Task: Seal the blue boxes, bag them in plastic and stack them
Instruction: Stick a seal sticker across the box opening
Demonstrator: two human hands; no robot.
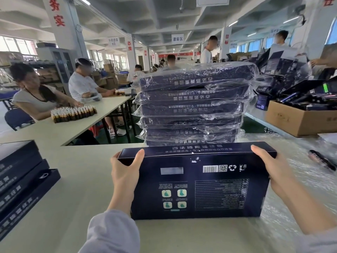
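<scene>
A flat dark blue box (pixel 200 185) lies on the table in front of me, its printed back with barcode facing up. My left hand (pixel 124 176) grips its left end, thumb on the top edge. At the right end my right hand (pixel 273 170) grips the box the same way. Just behind it rises a stack of several blue boxes in clear plastic bags (pixel 193 105). Unbagged blue boxes (pixel 21 181) are piled at my left.
Clear plastic bags (pixel 300 189) cover the table on the right, with a dark tool (pixel 321 159) lying on them. A cardboard carton (pixel 300 119) of dark boxes stands at the back right. People sit at a table (pixel 82 125) with small bottles (pixel 74 113) on the left.
</scene>
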